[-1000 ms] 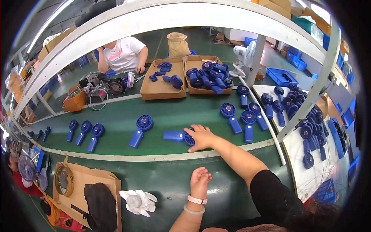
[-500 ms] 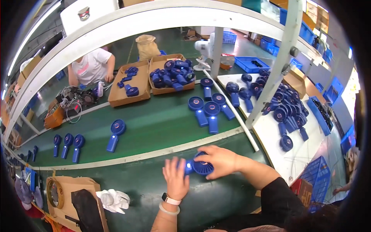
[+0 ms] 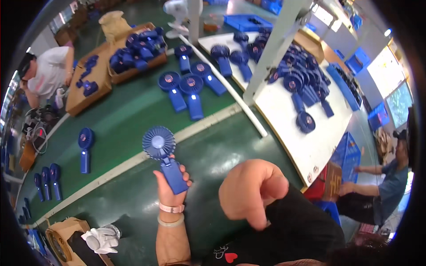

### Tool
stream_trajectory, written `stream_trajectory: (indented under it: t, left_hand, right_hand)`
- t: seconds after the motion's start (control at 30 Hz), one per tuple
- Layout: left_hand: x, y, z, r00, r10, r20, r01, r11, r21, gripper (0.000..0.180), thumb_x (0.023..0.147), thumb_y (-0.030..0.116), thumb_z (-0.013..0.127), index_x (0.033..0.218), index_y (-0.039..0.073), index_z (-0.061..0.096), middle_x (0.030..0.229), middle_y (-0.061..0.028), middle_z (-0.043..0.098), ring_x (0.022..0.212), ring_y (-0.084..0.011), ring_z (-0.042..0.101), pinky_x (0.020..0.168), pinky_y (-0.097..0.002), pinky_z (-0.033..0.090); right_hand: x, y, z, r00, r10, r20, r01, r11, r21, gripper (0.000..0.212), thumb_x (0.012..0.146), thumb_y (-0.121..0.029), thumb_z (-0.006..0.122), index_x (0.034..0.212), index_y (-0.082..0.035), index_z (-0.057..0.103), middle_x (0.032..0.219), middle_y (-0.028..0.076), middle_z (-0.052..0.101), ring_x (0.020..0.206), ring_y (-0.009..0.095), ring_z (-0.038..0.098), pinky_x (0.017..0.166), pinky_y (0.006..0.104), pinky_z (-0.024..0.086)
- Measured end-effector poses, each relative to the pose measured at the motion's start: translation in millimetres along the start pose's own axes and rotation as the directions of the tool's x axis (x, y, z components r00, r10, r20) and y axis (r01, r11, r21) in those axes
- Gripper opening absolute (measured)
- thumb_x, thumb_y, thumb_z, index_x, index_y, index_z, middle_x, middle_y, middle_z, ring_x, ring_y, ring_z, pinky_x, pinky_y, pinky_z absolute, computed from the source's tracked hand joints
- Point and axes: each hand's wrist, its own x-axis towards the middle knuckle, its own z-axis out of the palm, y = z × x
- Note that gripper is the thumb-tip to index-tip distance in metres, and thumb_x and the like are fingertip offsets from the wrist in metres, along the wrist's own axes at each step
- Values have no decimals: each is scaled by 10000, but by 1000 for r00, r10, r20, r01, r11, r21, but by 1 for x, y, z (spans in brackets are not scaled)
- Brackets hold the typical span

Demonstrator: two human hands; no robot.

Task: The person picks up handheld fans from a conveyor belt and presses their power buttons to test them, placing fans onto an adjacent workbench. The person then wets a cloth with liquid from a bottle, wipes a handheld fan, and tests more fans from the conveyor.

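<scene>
A blue handheld fan (image 3: 174,176) stands upright in my left hand (image 3: 167,195). Its handle lies along the palm, with my thumb to the left and fingertips curled round the right edge. The round ribbed head, with a smooth cap at its centre, points up over the pale belt edge. Close to the camera, my right hand (image 3: 248,190) is raised with its fingers curled in; nothing shows in it, and it is apart from the fan. Several similar fans (image 3: 191,88) lie on the green conveyor belt (image 3: 128,128) beyond.
A white table (image 3: 317,153) at the right bears a pile of blue fans, with a white pole (image 3: 230,91) along its edge. Cartons (image 3: 95,95) of fans stand across the belt. White gloves (image 3: 103,239) lie lower left. One person (image 3: 51,73) sits opposite, another (image 3: 381,186) at right.
My right hand has let go of the fan and come back toward me. My left hand has turned palm up with the fan, now upright. The whole view has shifted right.
</scene>
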Motion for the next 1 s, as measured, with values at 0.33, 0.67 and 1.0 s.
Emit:
stream_trajectory:
  t: [0.33,0.67,1.0]
  left_hand:
    - [-1,-5,-11,997,65,-40,-62,996,70,538,909,519,304,1291,140,331,928,-101,515,722,-198,506,594,-327,416]
    - [-7,-4,-18,995,99,-7,-97,983,155,468,878,448,406,1137,60,439,972,-122,484,778,-202,466,640,-327,399]
    - [-1,-10,-6,983,170,73,-184,949,256,541,807,443,582,1142,46,428,931,-94,457,751,-162,441,596,-272,378]
  right_hand:
    - [22,31,-21,983,-184,-16,184,973,137,515,926,-422,399,971,64,562,631,7,510,466,50,354,472,209,299]
    - [20,18,-34,947,-244,-207,269,958,103,479,926,-416,406,963,36,561,610,3,495,452,64,361,445,219,288]
    - [-6,-2,-26,898,-292,-331,327,944,54,443,925,-409,414,955,8,561,589,-2,480,439,78,367,418,230,278]
